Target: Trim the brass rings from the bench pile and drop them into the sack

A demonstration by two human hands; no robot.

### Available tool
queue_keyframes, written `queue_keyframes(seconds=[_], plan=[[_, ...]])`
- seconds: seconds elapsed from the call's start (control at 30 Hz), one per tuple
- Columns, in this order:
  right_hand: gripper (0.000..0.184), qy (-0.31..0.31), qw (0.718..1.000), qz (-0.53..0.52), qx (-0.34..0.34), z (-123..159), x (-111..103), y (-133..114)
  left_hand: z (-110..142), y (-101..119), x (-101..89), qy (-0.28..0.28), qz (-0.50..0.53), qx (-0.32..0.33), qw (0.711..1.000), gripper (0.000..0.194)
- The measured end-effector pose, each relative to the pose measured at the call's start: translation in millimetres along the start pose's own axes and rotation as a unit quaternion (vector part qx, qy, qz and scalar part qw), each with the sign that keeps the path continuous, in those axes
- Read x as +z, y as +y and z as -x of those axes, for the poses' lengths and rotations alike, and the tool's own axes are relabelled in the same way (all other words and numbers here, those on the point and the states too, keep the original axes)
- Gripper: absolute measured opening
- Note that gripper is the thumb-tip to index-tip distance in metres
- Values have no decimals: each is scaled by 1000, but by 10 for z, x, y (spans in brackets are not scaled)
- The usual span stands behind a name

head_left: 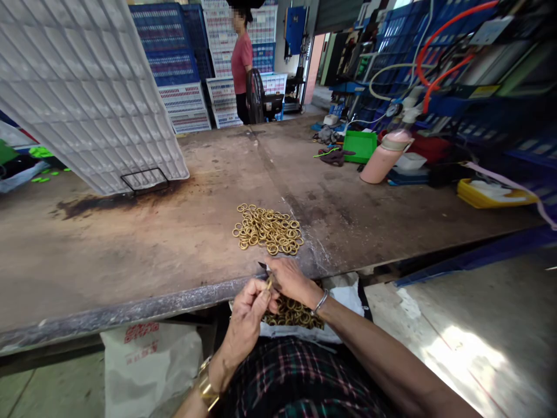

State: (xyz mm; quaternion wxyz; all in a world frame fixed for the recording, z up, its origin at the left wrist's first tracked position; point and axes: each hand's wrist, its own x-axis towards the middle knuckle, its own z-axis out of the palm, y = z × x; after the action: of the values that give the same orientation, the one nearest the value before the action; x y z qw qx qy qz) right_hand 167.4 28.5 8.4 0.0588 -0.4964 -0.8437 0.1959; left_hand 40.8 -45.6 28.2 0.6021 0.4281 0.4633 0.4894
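While the left hand point(249, 310) pinches a gold-coloured ring point(269, 284) between thumb and fingers near the edge of the table point(204, 226), a loose pile of rings point(267, 229) lies beyond; the right hand point(290, 280) curls closed, apparently round a dark-tipped tool point(262, 265). Each ring should be light, stiff and slick, best pinched across its rim.

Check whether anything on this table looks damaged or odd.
The table, near the foot of the white panel, has a dark, blotchy stain; the surrounding surface is lighter. Scorch or spill, I can't tell.
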Motion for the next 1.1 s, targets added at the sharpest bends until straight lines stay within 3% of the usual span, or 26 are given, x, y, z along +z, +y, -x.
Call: queue_keyframes(seconds=[0.1, 0.23, 0.5, 0.6, 0.83, 0.97, 1.1], plan=[[19, 46, 999, -1, 14, -5, 11, 63, -14, 14, 29, -6, 102, -31, 994, 23], [23, 97, 991, 27, 89, -34, 49, 110, -116, -86, -36, 43, 223, -83, 970, 22], [23, 54, 986, 94, 129, -145, 15, 112, -191, -189, -151, 72, 347, -169, 919, 14], [22, 59, 988, 91, 111, -119, -11, 107, -198, -210, -171, 91, 366, -188, 907, 17], [16, 69, 997, 27, 37, -136, 20, 140, -261, -209, -235, 124, 319, -167, 925, 15], [20, 146, 988, 15, 38, -404, -76, 189, -329, -207, -310, 138, 277, -119, 943, 22], [23, 164, 983, 44, 67, -798, -259, 250, -353, -206, -307, 132, 248, -122, 952, 27]])
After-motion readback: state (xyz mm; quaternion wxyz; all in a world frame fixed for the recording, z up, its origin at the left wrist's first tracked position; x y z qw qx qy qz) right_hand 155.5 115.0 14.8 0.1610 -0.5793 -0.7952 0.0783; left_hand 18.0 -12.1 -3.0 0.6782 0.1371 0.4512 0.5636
